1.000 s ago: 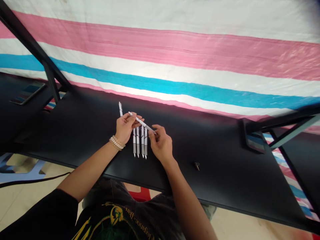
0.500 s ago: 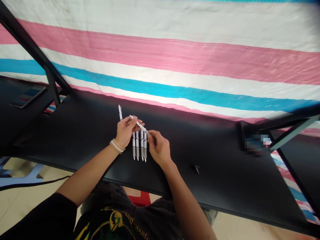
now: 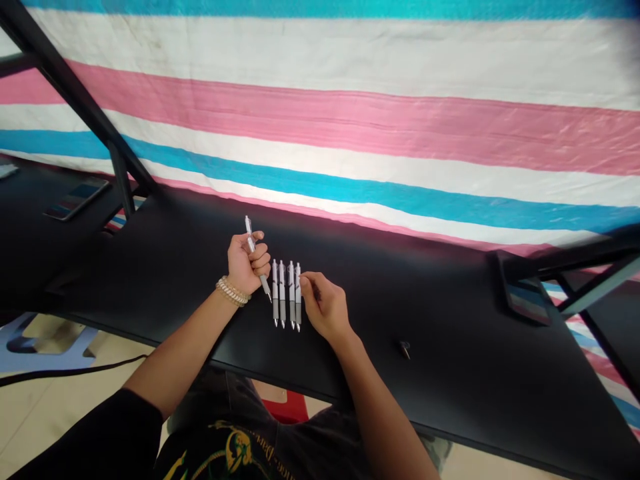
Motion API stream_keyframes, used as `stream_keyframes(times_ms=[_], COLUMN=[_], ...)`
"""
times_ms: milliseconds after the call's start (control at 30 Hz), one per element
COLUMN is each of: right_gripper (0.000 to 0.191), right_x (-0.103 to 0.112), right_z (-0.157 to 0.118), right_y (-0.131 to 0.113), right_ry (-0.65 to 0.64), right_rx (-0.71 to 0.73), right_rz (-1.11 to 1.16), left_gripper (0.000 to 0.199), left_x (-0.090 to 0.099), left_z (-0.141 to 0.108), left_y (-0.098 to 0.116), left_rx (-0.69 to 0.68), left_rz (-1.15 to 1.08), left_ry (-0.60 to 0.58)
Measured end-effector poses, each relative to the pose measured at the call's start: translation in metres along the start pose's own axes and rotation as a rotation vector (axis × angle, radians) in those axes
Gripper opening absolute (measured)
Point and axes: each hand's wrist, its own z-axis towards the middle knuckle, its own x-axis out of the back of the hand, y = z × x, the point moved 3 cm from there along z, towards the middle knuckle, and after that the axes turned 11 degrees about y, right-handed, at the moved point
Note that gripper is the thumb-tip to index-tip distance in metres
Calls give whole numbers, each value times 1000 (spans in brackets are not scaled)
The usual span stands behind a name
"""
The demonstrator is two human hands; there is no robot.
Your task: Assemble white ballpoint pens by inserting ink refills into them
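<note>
My left hand (image 3: 245,264) is closed in a fist around a white pen (image 3: 249,232), whose ends stick out above and below the fingers. I cannot tell if one pen or two pass through the fist. Just right of it, several white pens with metal tips (image 3: 286,293) lie side by side on the black table (image 3: 450,333), tips toward me. My right hand (image 3: 324,308) rests beside that row, its fingertips at the rightmost pen, and shows nothing held.
A small dark metal piece (image 3: 405,349) lies on the table to the right. Reflective flat panels (image 3: 76,199) sit at the table's far left and right (image 3: 525,300). Black metal frame bars (image 3: 75,93) cross the view before a striped sheet (image 3: 350,120).
The pen held across toward my right hand is now upright in my left fist. The separate pen lying above the row no longer lies on the table. My right hand has moved slightly right.
</note>
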Motion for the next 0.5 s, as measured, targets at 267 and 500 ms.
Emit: stream_keyframes(times_ms=[267, 500], right_gripper=[26, 15], right_x=[0, -3], right_z=[0, 0], right_y=[3, 6], right_ry=[24, -272], right_rx=[9, 50], right_rz=[-33, -52], left_gripper=[31, 48], left_x=[7, 26], left_z=[0, 15], left_y=[29, 67], left_rx=[-133, -362], left_rz=[-5, 102], left_ry=[40, 231])
